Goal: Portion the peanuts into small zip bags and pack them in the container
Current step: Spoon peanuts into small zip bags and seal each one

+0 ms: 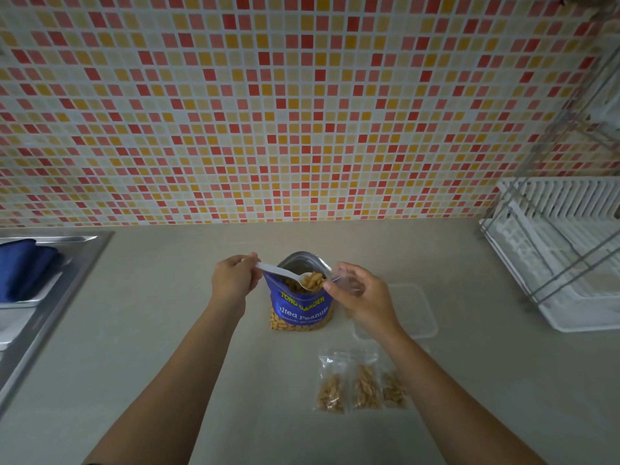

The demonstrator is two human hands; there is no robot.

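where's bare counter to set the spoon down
Bare grey counter lies between the steel sink and the blue peanut bag, and behind the bag to the tiled wall. Crowded on the right: clear plastic container, three filled zip bags, white dish rack.

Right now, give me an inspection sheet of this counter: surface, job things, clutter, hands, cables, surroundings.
Surface: grey countertop.
Job's things: open peanut bag upright; white spoon heaped with peanuts over its mouth; three filled zip bags lying nearer; clear container at right.
Clutter: nothing seen.
Hands: left hand holds the spoon; right hand pinches an empty zip bag.
Cables: nothing seen.
Surroundings: steel sink left, blue item in it; white dish rack right; mosaic tile wall.
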